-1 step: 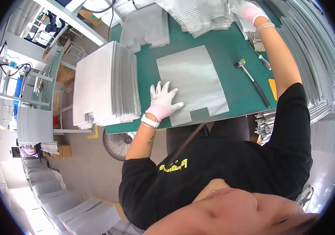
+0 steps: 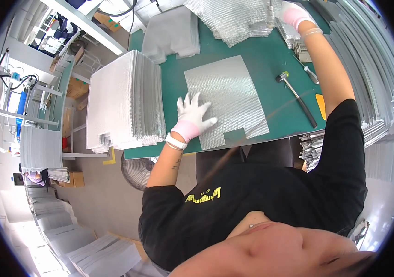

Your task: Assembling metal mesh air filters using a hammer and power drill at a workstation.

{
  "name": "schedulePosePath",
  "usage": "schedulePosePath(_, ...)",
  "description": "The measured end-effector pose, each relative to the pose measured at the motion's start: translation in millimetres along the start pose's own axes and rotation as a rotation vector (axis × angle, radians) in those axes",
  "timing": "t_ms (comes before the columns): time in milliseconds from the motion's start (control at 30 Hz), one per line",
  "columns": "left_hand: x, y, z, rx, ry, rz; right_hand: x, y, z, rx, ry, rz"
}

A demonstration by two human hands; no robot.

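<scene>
This place is looking like a factory workshop. On the green flat worktable [image 2: 270, 108], a hammer with black handle [image 2: 300, 99] is lying, and a thick stack of silver mesh-like sheets [image 2: 125, 99] is standing. At lower left, grey flat sheets [image 2: 107, 259] are lying in piles.

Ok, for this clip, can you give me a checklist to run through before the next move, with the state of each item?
1. Mesh sheet lying flat on the green table: ok.
2. Left hand at the sheet's left edge: ok, fingers spread.
3. Right hand holding something: cannot tell; it is at the far right of the table, its fingertips unclear near the top of the view.
4. Gloves on both hands: ok.
5. Tools off the table: not ok; the hammer and screwdriver lie to the sheet's right.
6. Tall stack apart from the sheet: ok, green tabletop shows between them.
</scene>
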State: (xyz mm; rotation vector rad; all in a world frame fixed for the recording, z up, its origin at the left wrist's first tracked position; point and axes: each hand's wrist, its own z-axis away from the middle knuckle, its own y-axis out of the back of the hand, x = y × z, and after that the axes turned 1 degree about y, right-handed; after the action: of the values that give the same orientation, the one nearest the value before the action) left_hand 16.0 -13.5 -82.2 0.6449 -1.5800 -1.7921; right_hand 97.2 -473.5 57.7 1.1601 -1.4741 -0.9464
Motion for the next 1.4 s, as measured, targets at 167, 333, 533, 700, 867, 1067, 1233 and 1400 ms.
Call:
schedulePosePath(167, 7.1, 59.0, -106.0, 0.534, -0.127, 0.886, 0.0, -10.6, -15.3, 0.016, -0.369, -0.277)
schedulePosePath(333, 43.9, 106.4, -200.1, 0.339, 0.033, 1.484, -6.4, -8.9, -14.1, -0.004, -0.521, -0.269)
schedulePosePath(533, 76.9, 118.8, -205.4, 0.565, 0.153, 1.428, -18.7, 4.4, -6.5, 0.319, -0.385, -0.060)
schedulePosePath(700, 70.1, 119.1, -211.5, 0.798, 0.034, 1.345, -14.8, 15.8, -2.9, 0.547, -0.236, -0.130)
schedulePosePath(867, 60.5, 120.1, -211.3, 0.874, -0.078, 1.345, -6.3, 13.8, -11.9, 0.368, -0.393, -0.167)
schedulePosePath(1067, 55.6, 114.9, -211.4, 0.377, 0.111, 1.372, -0.1, -2.0, -29.0, -0.050, -0.365, -0.426)
schedulePosePath(1233, 59.7, 108.6, -222.4, 0.576, 0.178, 1.522, 0.3, 3.1, -24.4, 0.055, -0.459, -0.465)
schedulePosePath(1400, 64.6, 117.2, -218.0, 0.582, 0.135, 1.497, -2.8, 16.1, -24.7, 0.082, -0.432, -0.378)
